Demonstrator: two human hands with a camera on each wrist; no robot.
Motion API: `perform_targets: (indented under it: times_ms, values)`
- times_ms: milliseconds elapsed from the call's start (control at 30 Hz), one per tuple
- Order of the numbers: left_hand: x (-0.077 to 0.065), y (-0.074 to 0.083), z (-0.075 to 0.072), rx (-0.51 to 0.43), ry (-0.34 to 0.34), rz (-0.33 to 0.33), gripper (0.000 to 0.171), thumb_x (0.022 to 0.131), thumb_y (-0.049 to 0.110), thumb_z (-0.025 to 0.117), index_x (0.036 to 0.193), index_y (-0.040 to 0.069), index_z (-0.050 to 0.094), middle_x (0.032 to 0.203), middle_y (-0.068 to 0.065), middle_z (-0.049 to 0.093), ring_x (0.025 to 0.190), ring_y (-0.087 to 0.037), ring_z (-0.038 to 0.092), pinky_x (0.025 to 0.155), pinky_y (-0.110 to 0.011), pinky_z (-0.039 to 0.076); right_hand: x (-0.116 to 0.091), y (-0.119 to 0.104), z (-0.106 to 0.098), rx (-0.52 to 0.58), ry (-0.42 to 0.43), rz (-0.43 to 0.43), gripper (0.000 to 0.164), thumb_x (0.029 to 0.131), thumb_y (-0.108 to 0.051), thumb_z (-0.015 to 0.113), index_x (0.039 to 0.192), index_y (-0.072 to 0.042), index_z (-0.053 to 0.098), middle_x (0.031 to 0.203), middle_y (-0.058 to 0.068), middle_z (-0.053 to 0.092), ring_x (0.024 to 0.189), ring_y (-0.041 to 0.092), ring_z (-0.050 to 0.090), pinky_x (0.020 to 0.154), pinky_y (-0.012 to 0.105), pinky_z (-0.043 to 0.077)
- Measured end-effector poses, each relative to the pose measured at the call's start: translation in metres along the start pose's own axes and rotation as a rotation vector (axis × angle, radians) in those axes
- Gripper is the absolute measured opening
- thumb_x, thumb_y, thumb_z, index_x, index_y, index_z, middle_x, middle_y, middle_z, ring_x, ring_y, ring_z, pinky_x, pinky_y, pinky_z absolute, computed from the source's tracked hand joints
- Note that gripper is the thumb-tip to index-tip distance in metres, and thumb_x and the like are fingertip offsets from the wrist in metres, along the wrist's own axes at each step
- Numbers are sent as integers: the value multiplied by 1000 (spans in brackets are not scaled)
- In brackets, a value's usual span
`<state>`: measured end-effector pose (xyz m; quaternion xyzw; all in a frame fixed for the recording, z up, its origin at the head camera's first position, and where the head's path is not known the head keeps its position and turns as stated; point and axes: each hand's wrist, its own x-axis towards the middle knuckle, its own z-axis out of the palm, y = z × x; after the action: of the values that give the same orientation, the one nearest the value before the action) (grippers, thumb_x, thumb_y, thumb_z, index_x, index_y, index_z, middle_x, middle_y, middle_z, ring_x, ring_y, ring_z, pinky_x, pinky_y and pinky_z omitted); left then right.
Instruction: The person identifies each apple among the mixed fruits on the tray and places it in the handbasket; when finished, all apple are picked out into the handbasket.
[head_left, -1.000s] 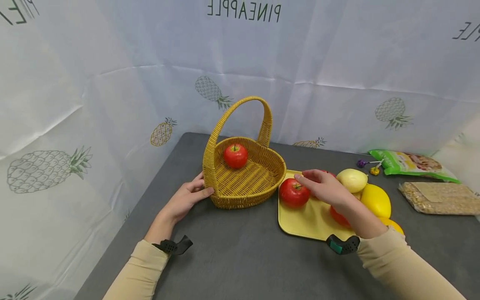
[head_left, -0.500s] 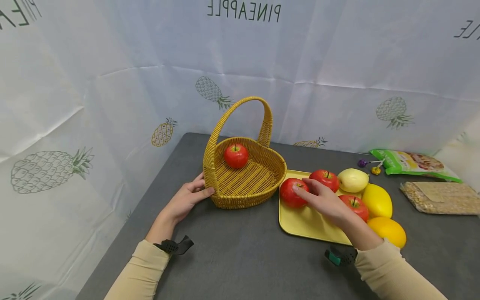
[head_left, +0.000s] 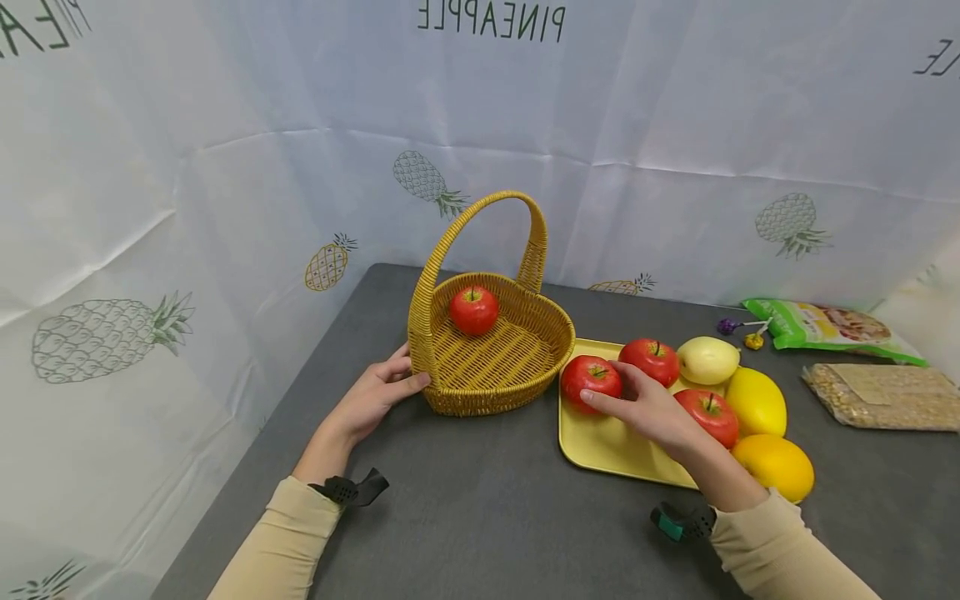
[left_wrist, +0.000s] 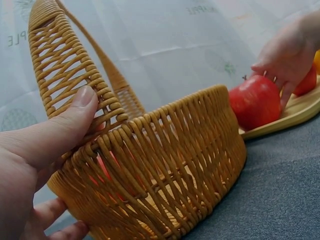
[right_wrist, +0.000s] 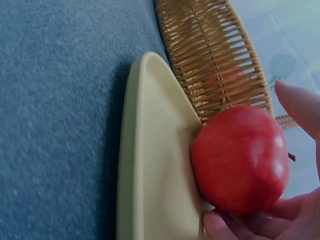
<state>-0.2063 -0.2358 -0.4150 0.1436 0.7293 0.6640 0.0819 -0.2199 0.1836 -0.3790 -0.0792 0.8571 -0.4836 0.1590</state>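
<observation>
A yellow-brown wicker basket [head_left: 498, 403] with a tall arched handle stands left of a yellow tray [head_left: 600, 450]. One red apple [head_left: 474, 311] lies in the basket. My left hand [head_left: 375, 398] holds the basket's left side; in the left wrist view its thumb [left_wrist: 75, 117] lies over the handle's base and its fingers on the outer wall. On the tray's left end sits another red apple [head_left: 590, 383]. My right hand [head_left: 652, 412] is spread at that apple's right side, and in the right wrist view the fingertips are under it while the thumb stands apart from its skin.
Two more red apples [head_left: 650, 361] sit on the tray's right part, near a pale yellow fruit [head_left: 708, 360], a yellow one [head_left: 756, 402] and an orange-yellow one [head_left: 776, 465]. Two lollipops [head_left: 752, 340], a green packet [head_left: 836, 325] and a grain bag [head_left: 885, 396] lie farther right.
My right hand has come down and in toward the left apple on the tray, uncovering the apples behind it. The left hand and the basket have stayed put.
</observation>
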Motion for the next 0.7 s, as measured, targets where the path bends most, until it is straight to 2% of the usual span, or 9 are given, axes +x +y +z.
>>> perform_targets:
  times_ms: [267,467,700]
  values:
    - [-1,1,1,0,5,0,47,103,19,65,141,-8,57,170,-4,15,156,-22,4,121,-52,17,1,-2,2,-50,23,56,108,88,-60,75,163,-4,21,158,24,35,143,39,36,114,60,31]
    - [-1,2,1,-1,3,9,45,103,18,65,139,-8,58,170,-5,16,156,-21,3,121,-52,15,1,-2,5,-44,36,59,106,89,-59,74,162,-3,21,157,25,37,140,39,39,112,59,34]
    - [-1,1,1,-2,1,-2,47,103,19,66,141,-7,57,170,-3,16,156,-22,4,120,-51,19,1,1,9,-53,71,53,104,88,-60,75,160,-2,26,153,24,42,135,38,45,109,57,38]
